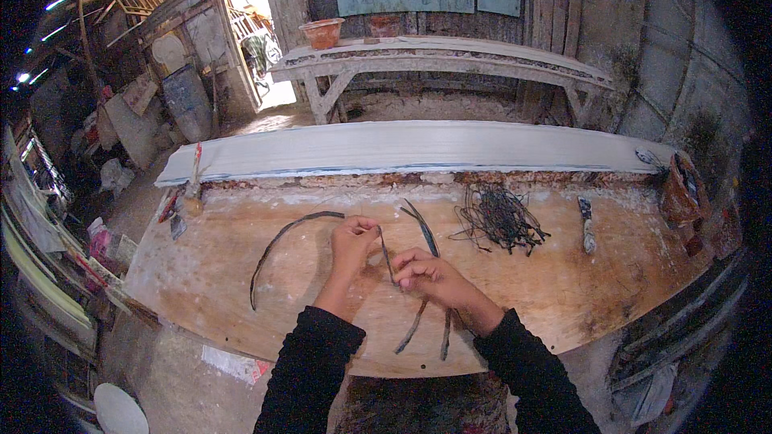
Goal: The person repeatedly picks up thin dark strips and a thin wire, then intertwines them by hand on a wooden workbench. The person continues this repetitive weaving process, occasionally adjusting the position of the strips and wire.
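Pinched between thumb and fingertips, one end of a short dark strip (385, 254) is in my left hand (351, 243). My right hand (434, 277), lower and to the right, grips its other end, so the strip slants between both hands above the wooden tabletop (201, 281). Beneath my right hand lie more dark strips (424, 229); their ends show beyond it and below it, while their middles are hidden. A long curved dark strip (273, 247) rests left of my left hand. To the right sits a tangled heap of thin black cords (503, 217).
A long white slab (418, 149) runs along the table's far edge. Brushes with a red handle (197, 162) stand at the left; a speckled wrapped tool (588, 229) and a brown pot (683, 189) are at the right. A whitish bench (442, 52) holds an orange-brown bowl (322, 33).
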Tool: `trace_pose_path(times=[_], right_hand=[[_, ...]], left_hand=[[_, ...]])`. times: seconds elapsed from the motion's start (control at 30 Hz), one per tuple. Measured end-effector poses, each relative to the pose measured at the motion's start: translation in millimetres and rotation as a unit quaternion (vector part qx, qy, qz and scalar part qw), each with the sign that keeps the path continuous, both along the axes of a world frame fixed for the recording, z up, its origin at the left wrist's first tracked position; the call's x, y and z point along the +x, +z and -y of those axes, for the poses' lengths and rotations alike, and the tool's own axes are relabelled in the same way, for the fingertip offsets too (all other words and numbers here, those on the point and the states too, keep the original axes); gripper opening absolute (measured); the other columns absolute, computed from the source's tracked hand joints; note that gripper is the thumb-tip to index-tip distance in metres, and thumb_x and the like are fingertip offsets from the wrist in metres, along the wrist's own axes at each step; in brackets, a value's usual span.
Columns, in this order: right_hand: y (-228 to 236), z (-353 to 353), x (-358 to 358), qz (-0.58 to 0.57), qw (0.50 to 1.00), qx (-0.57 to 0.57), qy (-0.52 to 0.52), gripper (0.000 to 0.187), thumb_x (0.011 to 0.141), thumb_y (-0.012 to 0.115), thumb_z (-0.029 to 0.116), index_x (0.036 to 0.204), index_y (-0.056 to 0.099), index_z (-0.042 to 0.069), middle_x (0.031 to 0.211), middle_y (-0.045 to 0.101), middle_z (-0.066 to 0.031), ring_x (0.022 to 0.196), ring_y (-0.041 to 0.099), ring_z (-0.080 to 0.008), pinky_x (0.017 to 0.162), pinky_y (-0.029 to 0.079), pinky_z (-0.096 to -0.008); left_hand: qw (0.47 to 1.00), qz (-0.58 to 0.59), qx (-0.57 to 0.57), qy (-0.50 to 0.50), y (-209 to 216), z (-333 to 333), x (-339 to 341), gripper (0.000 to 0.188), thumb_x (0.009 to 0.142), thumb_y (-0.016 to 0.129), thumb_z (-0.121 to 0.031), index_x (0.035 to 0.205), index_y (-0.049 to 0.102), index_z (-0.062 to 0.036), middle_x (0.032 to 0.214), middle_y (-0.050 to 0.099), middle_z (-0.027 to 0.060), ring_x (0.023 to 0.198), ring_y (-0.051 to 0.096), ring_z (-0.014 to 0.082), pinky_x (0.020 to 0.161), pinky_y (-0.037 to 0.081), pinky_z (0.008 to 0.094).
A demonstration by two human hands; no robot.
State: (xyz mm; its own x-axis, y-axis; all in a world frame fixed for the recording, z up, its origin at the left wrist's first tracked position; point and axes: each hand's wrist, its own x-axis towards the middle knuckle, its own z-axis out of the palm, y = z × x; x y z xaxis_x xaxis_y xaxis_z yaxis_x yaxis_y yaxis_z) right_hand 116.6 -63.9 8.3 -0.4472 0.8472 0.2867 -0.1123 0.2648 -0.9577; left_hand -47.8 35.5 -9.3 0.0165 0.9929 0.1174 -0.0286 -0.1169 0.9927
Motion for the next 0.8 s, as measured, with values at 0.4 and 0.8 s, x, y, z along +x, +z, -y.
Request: trace_pose_path(times=[0.4,0.8], right_hand=[[14,3,0,-0.001,1.000,0.026,0.005,0.004,0.072,0.062,0.002,0.076,0.060,0.002,0.085,0.053,-0.0034,0.081,0.049,-0.0113,0.074,0.038,-0.0253],[6,-17,31,-0.043,0.913,0.043,-0.404,0.012,0.074,0.057,-0.001,0.072,0.048,0.005,0.070,0.047,0.0029,0.068,0.046,-0.0073,0.065,0.037,-0.0200]], left_hand=[[0.997,-0.015,0.052,-0.047,9,10,6,0.006,0.073,0.063,-0.004,0.075,0.060,-0.0002,0.068,0.059,0.0029,0.059,0.052,0.0073,0.053,0.041,0.0197],[0.974,-0.021,0.025,-0.223,4,29,22,0.010,0.073,0.064,-0.005,0.079,0.057,-0.0022,0.072,0.054,-0.0010,0.065,0.051,0.0065,0.058,0.041,0.0197]])
